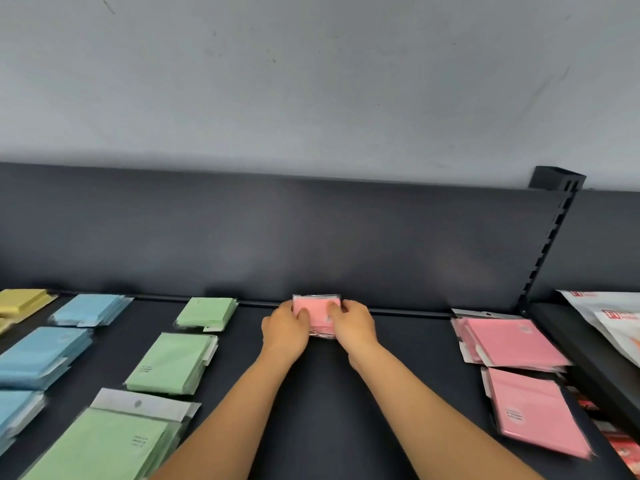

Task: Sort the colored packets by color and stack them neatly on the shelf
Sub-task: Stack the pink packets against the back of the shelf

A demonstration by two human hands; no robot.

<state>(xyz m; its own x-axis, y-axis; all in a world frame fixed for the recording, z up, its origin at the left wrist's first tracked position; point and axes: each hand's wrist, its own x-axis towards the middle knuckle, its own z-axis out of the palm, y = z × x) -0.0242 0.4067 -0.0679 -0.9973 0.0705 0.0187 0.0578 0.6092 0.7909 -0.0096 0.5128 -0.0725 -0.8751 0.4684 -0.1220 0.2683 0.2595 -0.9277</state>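
**Head view: a dark shelf (322, 410) during colour sorting.** Both hands grip a small pink stack (316, 306) of packets. The left hand (285, 327) curls round its left edge and the right hand (353, 323) round its right edge, with one digit of each lying on the top packet. The small pink stack rests on the shelf. Whether its far edge touches the back panel (311, 237) or stops just short cannot be told.

To the left of the small pink stack lie three green stacks (171, 363), one behind another. Further left are blue stacks (41, 355), and furthest left is a yellow stack (20, 301). Well to the right of the small pink stack lie two loose pink piles (512, 341), fanned, askew and touching each other. Beyond these, right of the slotted upright (550, 244), white bags (616, 320) occupy the adjoining bay.

**Step in hand, as judged:** squaring the small pink stack and seating it at the rear of a pink column. Green, blue and yellow appear already sorted, so pink appears to be the colour left.

**Next move, as judged:** it probably calls for letting go of the stack without disturbing its edges, then reaching right for the loose pink piles. These would need gathering, squaring and setting down in front of the small pink stack, spaced like the green stacks. The slick wrappers may slide apart if gripped loosely.
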